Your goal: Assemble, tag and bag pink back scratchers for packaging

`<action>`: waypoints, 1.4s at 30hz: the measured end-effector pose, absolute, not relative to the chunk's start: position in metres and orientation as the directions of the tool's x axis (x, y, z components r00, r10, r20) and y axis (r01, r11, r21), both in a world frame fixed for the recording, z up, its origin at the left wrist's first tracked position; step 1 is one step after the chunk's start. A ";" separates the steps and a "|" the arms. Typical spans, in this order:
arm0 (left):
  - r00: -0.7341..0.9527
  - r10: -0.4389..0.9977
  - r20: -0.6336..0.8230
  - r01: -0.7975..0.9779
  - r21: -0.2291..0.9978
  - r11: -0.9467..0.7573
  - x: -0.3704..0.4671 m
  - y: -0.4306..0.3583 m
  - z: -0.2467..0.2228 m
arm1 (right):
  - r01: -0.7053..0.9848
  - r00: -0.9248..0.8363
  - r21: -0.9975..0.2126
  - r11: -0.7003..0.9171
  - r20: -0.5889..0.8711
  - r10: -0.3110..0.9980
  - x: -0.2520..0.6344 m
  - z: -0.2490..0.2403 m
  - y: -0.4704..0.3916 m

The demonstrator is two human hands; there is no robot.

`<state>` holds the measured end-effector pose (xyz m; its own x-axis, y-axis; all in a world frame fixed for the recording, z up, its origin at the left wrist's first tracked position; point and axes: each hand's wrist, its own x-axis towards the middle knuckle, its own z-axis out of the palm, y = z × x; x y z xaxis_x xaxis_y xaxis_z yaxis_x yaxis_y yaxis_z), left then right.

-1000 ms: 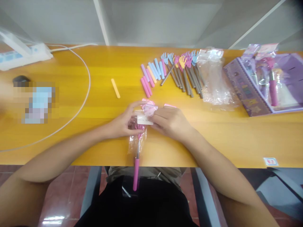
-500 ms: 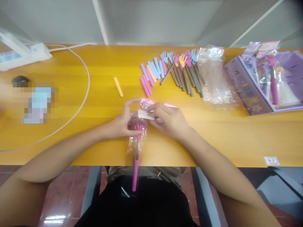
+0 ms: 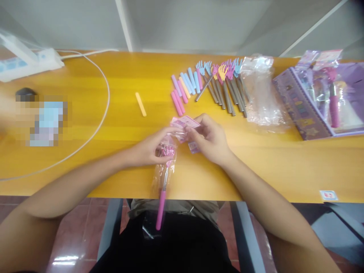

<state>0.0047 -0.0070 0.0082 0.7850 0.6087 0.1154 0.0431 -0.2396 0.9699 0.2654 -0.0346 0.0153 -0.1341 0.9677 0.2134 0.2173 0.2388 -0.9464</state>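
The left hand [image 3: 150, 151] is curved and grips the upper part of a clear bag [image 3: 158, 180], with the thumb in front and the other fingers mostly hidden behind. The right hand [image 3: 209, 139] pinches a pink printed card [image 3: 186, 122] between the thumb and the fingers, close to the left fingertips. What has changed in the last half second is this: the white side of a card, seen then at the top of the bag, does not show now, and the pink printed side does. A purple printed piece [image 3: 194, 147] also shows now under the right hand; I cannot tell if it belongs to the same card. The card seems therefore to be turned or opened, and I judge that it is not yet joined to the bag. A pink back scratcher [image 3: 162, 198] is inside the bag, head up between the hands, and its handle points past the desk edge over the lap, as before. Farther out, a yellow tube [image 3: 140, 104] lies alone, some coloured tubes [image 3: 178, 103] lie in a group, and then come a heap of scratchers [image 3: 226, 93], flat plastic bags [image 3: 263, 96] and, to the right, a purple box [image 3: 298, 106] with a packed scratcher [image 3: 334, 108] in it.
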 end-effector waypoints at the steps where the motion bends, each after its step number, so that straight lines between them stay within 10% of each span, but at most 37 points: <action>1: 0.784 0.613 0.095 0.061 0.972 -0.228 0.005 -0.007 0.010 | 0.213 -0.147 -0.948 0.235 0.207 0.967 0.265 0.016 -0.034; 12: 0.754 0.657 0.023 0.051 0.994 -0.093 0.007 -0.008 0.011 | 0.463 -0.141 -0.716 0.523 0.523 0.841 0.266 0.032 -0.036; 29: 0.755 0.656 -0.017 0.030 1.000 -0.008 0.004 -0.005 0.004 | 0.355 -0.160 -0.819 0.450 0.421 0.893 0.265 0.020 -0.033; 42: 0.776 0.630 0.011 -0.020 1.000 0.006 0.005 -0.005 0.003 | 0.528 -0.282 -0.621 0.579 0.515 0.810 0.270 0.024 -0.031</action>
<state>0.0053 -0.0051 0.0033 0.7765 0.6300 0.0113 -0.0198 0.0064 0.9998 0.2702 -0.0314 0.0239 -0.2817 0.8098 0.5147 0.5285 0.5787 -0.6212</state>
